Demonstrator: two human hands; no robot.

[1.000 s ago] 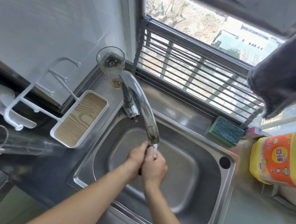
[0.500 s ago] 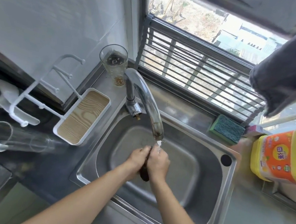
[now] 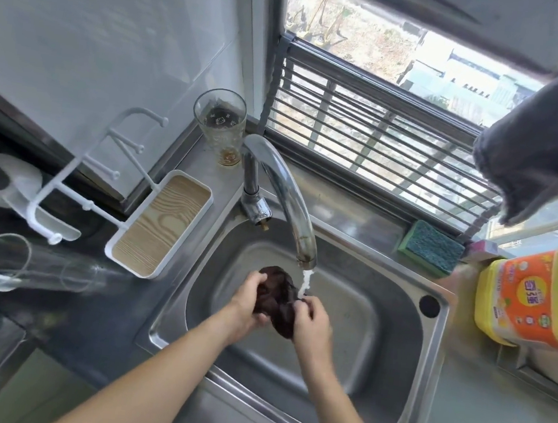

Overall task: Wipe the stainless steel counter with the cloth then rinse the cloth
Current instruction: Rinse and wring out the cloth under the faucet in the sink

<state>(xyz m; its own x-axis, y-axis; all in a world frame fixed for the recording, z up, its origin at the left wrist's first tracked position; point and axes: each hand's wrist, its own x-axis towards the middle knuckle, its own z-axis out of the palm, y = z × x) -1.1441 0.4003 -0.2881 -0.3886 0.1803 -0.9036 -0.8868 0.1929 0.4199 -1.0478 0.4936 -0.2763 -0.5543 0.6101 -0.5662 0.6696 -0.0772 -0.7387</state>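
Observation:
A dark brown cloth (image 3: 277,297), bunched and wet, is held over the steel sink basin (image 3: 372,328). My left hand (image 3: 247,306) grips its left side and my right hand (image 3: 312,321) grips its right lower end. Water (image 3: 306,281) runs from the chrome faucet (image 3: 289,202) onto the cloth's right edge by my right fingers. The stainless steel counter (image 3: 476,421) stretches to the right of the sink.
A glass (image 3: 222,129) stands behind the faucet. A white wood-patterned tray (image 3: 160,226) with a hook rack sits left of the sink. A green sponge (image 3: 432,248) lies at the window ledge, beside a yellow bottle (image 3: 533,300). A grey towel (image 3: 542,153) hangs upper right.
My hands, pressed together around the hidden cloth under the spout, have lowered and parted. The cloth now shows bunched between them with the water falling on it.

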